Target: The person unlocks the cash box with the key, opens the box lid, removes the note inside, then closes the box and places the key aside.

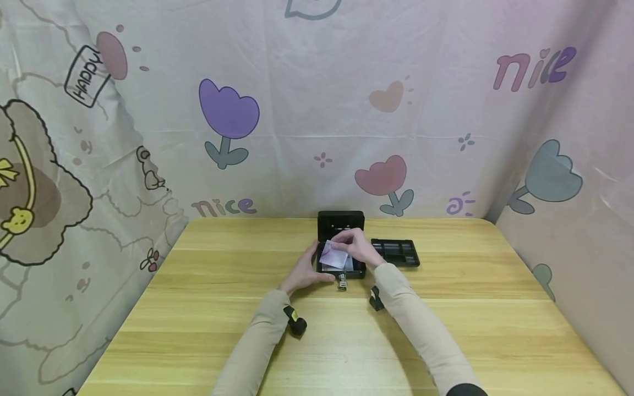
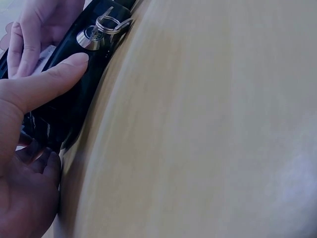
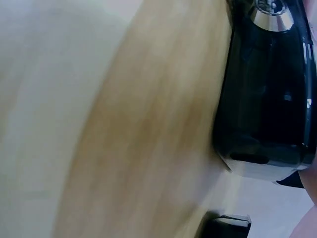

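Between thumb and fingers of the right hand, clearly the nearer of the two, pinches a pale purple note over the opening of the black box, with most of the sheet left of and below the grip, tilted, and with a long axis not possible to tell surely. At the front left corner, holds the box with the left hand, with thumb on the front wall. Further out, can see keys at the lock and, just right of the box, a black tray.
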Motion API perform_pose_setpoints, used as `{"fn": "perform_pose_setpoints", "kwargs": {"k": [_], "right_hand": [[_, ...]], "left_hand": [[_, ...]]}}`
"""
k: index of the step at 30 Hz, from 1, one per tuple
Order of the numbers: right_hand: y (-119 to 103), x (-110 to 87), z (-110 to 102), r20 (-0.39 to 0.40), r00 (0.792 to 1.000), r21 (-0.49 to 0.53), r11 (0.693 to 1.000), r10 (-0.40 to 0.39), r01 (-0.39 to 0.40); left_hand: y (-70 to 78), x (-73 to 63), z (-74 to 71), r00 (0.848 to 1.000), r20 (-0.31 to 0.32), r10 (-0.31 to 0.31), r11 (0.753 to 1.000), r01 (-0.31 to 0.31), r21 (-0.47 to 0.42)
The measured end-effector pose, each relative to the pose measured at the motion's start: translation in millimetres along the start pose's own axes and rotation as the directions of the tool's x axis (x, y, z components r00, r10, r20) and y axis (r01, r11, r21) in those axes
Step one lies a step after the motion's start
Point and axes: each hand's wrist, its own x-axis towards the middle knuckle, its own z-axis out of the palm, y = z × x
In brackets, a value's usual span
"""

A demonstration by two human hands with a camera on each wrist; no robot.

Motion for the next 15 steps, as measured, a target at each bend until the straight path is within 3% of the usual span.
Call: {"fn": "perform_pose_setpoints", "kwargs": {"k": [15], "right_hand": [[-14, -18.4, -16, -0.111, 0.994, 0.059, 0.998, 0.003, 0.003]], "left_hand": [[-1.9, 1.6, -0.5, 1.000, -0.004, 0.023, 1.000, -0.023, -0.004]]}}
